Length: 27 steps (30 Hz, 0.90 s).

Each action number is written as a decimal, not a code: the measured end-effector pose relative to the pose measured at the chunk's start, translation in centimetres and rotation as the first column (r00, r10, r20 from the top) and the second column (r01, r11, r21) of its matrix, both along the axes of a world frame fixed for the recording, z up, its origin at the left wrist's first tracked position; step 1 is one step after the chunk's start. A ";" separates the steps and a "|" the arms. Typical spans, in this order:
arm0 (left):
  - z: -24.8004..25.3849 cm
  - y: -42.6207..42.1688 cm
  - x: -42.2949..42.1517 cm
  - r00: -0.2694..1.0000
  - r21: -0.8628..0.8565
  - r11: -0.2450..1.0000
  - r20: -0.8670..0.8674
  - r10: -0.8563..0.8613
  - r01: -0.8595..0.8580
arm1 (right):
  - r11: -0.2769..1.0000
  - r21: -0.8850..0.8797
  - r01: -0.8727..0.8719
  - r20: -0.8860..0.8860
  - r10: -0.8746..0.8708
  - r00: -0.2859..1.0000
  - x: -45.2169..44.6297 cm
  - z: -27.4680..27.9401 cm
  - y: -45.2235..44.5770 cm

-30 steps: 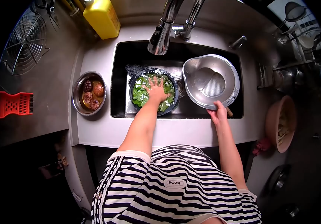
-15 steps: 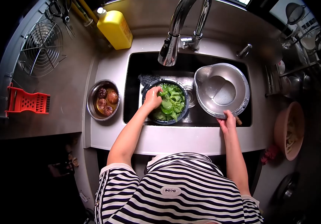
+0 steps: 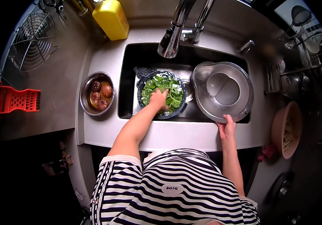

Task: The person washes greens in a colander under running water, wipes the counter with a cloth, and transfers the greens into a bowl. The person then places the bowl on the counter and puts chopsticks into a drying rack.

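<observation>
Green leaves (image 3: 175,92) fill the round dark basin (image 3: 167,117) at frame centre, and while our right hand (image 3: 227,128) clamps the silvery metal strainer (image 3: 226,90), our left hand (image 3: 158,99) lies among them, fingers apart, in what we judge a stirring step, next calling for gentle gathering.

Kitch., sink (image 3: 142,56) w/ tap (image 3: 170,40), red grater (image 3: 20,99), greens (image 3: 175,90)

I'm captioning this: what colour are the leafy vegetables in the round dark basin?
The leafy vegetables are bright green, seen best in the head view.
</observation>
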State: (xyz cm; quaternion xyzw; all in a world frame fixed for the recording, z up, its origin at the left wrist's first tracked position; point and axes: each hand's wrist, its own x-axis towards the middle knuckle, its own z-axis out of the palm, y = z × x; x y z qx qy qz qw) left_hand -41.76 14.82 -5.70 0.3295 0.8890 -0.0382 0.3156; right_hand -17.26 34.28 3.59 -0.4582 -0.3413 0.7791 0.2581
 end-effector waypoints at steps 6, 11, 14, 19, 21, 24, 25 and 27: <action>-0.6 1.3 -1.0 1.000 -0.084 0.996 0.020 -0.014 0.016 | 0.995 -0.041 0.087 -0.040 -0.089 0.995 -0.1 0.0 -0.3; 3.7 0.7 -2.8 0.990 0.053 0.998 0.134 0.036 -0.043 | 0.996 -0.045 0.078 -0.073 -0.081 0.994 0.3 -0.1 -0.1; 5.6 1.0 -4.0 0.993 0.213 0.971 -0.023 0.114 -0.107 | 0.998 -0.043 0.056 -0.062 -0.058 0.996 0.2 -0.4 -0.2; 3.6 3.9 -2.0 0.948 0.292 0.907 -0.003 0.319 -0.305 | 0.999 -0.007 0.044 -0.043 -0.044 0.998 -0.2 0.1 -0.4; 2.4 4.3 -0.3 0.964 0.223 0.939 0.009 0.266 -0.261 | 1.000 -0.018 0.025 -0.035 -0.026 0.999 0.1 -0.5 -0.1; 1.1 3.9 0.8 0.982 0.166 0.977 -0.109 0.156 -0.137 | 0.999 -0.004 0.036 -0.029 -0.037 0.999 -0.2 -0.1 -0.4; 1.6 3.4 0.4 0.990 0.186 0.978 -0.085 0.110 -0.093 | 0.999 -0.010 0.035 -0.024 -0.035 0.999 -0.2 -0.4 -0.3; 1.3 2.6 -0.9 0.993 0.326 0.944 -0.082 0.090 -0.058 | 0.999 0.006 0.033 -0.023 -0.033 0.999 -0.3 0.0 -0.4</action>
